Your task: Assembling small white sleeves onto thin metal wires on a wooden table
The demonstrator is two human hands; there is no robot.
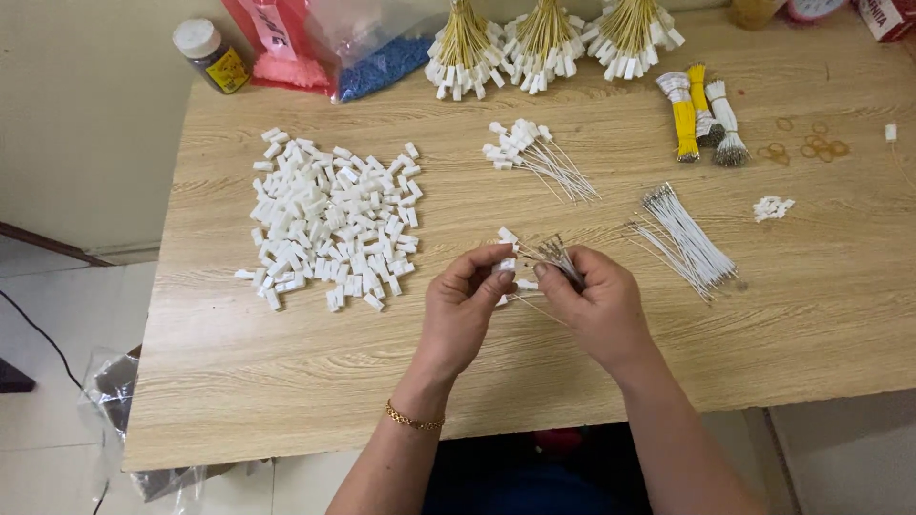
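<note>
A person seated at a wooden worktop (286,401) works w/ both hands over its near-centre. The left hand (463,310), a gold bracelet (412,419) at the wrist, has thumb and forefinger pinched together on a small white plastic housing (505,265). The right hand (596,305) is closed round a short bundle of thin wires (558,256), metal tips pointing up and toward the left hand, so wire end and housing sit just beside each other. Whether a wire tip is already inside the housing can't be told.

Supplies lie in separate groups within arm's reach. A broad pile of loose white housings (329,219) is spread to the left, near the left hand. To the right, a fan of bare wires (687,238) w/ metal ends lies near the right hand. Behind the hands, a cluster of wires already carrying white housings (534,157) rests mid-worktop, well apart from the raw stock.

Along the far edge stand three tied bunches of yellowish wires w/ white ends (549,38). Right of them lie yellow and white wrapped bundles (701,114), rubber bands (811,148) and a few stray housings (771,207). Far left: a capped bottle (212,55) and plastic bags, one red (272,43), one holding blue bits (382,62).
</note>
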